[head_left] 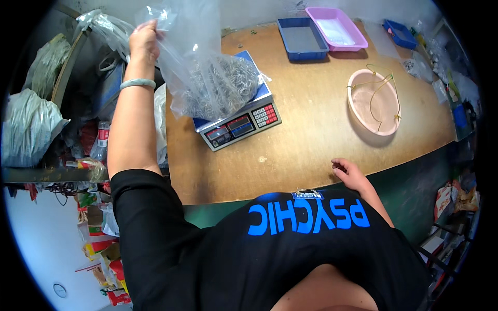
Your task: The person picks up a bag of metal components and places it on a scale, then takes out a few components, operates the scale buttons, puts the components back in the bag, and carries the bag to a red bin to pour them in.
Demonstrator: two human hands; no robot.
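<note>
My left hand (144,42) is raised at the upper left, its fingers closed on the gathered upper edge of a clear plastic bag (179,57). In the lower part of the bag lies a heap of small, shiny metal pieces (225,85), too tangled to tell their exact kind. The bag rests on the blue-topped platform of a digital scale (241,127), which has displays and a keypad on its front. Bent at the table's near edge, my right hand (349,173) has loosely curled fingers with a gap between thumb and fingers, and nothing visible in it.
A pink plastic basket (358,116) with a wire handle stands on the wooden table (301,140) at the right. Along the back are a blue tray (303,39), a pink tray (358,41) and a smaller blue tray (399,33). White sacks (31,127) sit at the far left.
</note>
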